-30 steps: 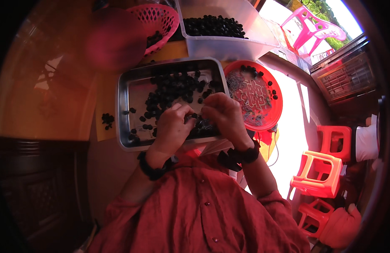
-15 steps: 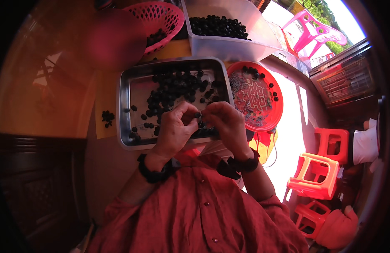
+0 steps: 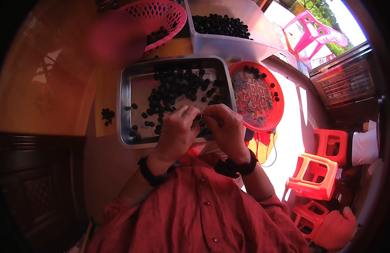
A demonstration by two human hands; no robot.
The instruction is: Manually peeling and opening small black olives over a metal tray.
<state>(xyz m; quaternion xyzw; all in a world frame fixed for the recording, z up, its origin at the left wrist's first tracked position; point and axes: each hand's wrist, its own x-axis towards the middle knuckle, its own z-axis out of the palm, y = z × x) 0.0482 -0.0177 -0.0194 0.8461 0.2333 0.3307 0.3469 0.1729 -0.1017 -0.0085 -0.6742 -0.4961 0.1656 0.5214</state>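
Observation:
Above the near side of a metal tray [image 3: 124, 90], my hands meet fingertip to fingertip. A small dark round fruit [image 3: 198, 118], mostly hidden, sits in the pinched fingers of my left hand [image 3: 177, 131]. Close against it, the curled fingers of my right hand [image 3: 227, 126] pinch together; what they hold is too small to tell. Many dark round fruits [image 3: 174, 86] lie heaped in the tray's middle, with some loose at its left. Right of the tray, a red round plate [image 3: 277, 116] bears thin stem-like bits and several dark fruits.
Behind the tray stand a pink perforated basket [image 3: 178, 17] and a translucent plastic bin [image 3: 228, 48], both with dark fruits. A small cluster of fruits [image 3: 107, 116] lies left of the tray. Red stools [image 3: 315, 177] and another person's hand [image 3: 336, 227] are at the right.
My hands have drawn slightly down toward me, and the left has turned so its fingers cover more of the fruit. The fruits in the tray look much the same.

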